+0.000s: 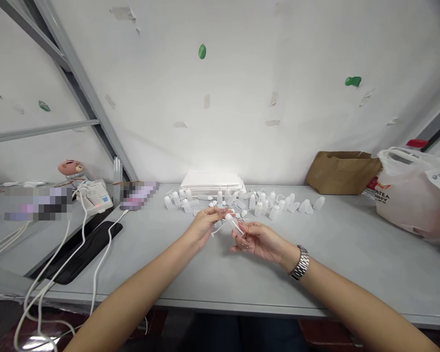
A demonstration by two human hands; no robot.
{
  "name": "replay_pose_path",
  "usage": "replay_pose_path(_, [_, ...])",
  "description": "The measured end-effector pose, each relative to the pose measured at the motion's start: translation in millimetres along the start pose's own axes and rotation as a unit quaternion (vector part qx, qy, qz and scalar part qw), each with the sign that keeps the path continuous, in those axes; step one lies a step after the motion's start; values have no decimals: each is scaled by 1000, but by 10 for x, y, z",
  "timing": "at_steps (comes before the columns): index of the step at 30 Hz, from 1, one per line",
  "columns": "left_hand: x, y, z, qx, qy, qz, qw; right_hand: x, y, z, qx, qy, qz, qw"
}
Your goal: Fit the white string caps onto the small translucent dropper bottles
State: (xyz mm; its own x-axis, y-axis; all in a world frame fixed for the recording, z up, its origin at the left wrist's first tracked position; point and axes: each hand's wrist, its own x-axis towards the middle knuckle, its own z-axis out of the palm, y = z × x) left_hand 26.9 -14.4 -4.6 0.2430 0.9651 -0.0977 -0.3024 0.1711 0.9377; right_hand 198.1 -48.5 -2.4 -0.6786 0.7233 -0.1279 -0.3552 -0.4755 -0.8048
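A small clear plastic squeeze bottle [236, 226] is tilted in front of me, its white top toward the upper left. My right hand [258, 239] wraps its fingers around the body of this bottle. My left hand [207, 222] pinches at the white cap [229, 216] on its top; the fingertips partly cover it. A thin white strip [218, 229] hangs just below the left fingertips. Behind both hands, several similar bottles [258, 209] stand or lie on the grey table [212, 283], with small white caps [213, 203] among them.
A stack of white boxes or boards [211, 181] sits against the wall behind the bottles. To the right are a brown paper bag [341, 171] and a white plastic bag [407, 200]. At left lie a power strip [97, 195], white cables [84, 220], a black case [84, 252] and a blurred phone [137, 194].
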Motion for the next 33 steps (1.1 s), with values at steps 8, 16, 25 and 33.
replay_pose_path(8, [-79, 55, 51, 83, 32, 58, 994, 22, 5, 13, -112, 61, -53, 990])
replay_pose_path(16, [-54, 21, 29, 105, -15, 15, 994, 33, -90, -39, -328, 280, -219, 875])
replay_pose_path(25, [9, 13, -71, 3, 9, -32, 999, -2, -134, -50, -359, 316, -256, 840])
replay_pose_path(33, [31, 63, -94, -51, 42, 9, 998, -2, -48, -92, -405, 300, -267, 822])
